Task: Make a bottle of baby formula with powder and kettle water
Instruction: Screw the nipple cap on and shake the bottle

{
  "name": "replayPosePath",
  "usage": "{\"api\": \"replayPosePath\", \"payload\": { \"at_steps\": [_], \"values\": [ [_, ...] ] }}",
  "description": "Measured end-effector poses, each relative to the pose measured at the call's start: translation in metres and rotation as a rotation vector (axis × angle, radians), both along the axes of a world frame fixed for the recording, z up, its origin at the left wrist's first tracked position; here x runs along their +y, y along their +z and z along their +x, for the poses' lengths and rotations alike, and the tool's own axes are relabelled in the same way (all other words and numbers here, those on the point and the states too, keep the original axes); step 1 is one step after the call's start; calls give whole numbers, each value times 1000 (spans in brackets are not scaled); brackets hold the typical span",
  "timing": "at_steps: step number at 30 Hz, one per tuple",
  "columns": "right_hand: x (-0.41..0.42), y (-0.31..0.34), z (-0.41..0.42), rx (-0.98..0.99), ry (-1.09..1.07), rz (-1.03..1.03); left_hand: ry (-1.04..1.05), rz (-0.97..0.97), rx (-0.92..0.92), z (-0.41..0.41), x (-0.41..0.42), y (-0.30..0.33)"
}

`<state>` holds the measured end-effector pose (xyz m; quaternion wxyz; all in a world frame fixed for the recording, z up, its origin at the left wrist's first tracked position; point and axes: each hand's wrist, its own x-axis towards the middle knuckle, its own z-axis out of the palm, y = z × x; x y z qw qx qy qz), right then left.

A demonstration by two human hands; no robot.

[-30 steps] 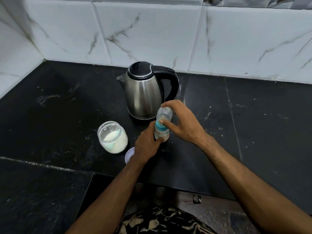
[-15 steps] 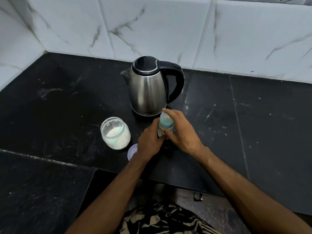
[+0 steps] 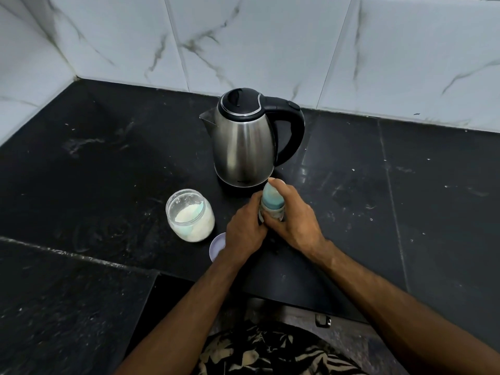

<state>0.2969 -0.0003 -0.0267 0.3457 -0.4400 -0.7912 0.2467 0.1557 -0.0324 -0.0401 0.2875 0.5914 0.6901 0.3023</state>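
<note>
On the black stone counter (image 3: 94,163), just in front of the brushed steel electric kettle with the black lid and handle (image 3: 244,142), a small clear baby bottle with a pale blue top and domed cap (image 3: 271,199) stands upright between two hands. The left hand (image 3: 244,231) is curled round the lower body of the bottle from the left, steadying it against the counter, while the right hand (image 3: 293,221) wraps its upper part, fingers bent over the blue collar and the thumb resting near the tip of the cap. Both hands are closed snugly on the bottle; none of the fingers is straight. To the left, a little apart, an open round glass jar of white formula powder (image 3: 190,215) shows a pale blue scoop (image 3: 198,209) lying in the powder, and a small lilac disc, probably the jar's lid (image 3: 217,247), lies flat just beside the left wrist. By the grip, the step in hand looks like turning the bottle's top, though whether it is being loosened or tightened cannot be told, nor whether the bottle holds anything. If it is opening, the next move calls for the top to come off and be set down, leaving the neck free for water from the kettle, whose handle sits on the right, within reach of the right hand.
</note>
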Motion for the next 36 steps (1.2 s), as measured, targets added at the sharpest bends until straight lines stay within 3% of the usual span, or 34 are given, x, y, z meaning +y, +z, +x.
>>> {"api": "replayPosePath", "payload": {
  "at_steps": [6,13,20,27,33,36],
  "values": [
    [-1,-2,3,25,18,-35,-24,33,11,-2,1,1],
    [9,5,12,109,92,-148,-164,79,-108,-27,-6,-7],
    [15,20,22,252,-3,-272,-124,111,-15,-50,-44,-28],
    [9,34,7,868,-238,-440,-97,187,78,-52,-63,-33],
    [-17,30,5,454,112,-598,-26,213,151,-49,-62,-34],
    [-7,41,5,651,-43,-539,11,243,135,-48,-63,-33]
  ]
}}
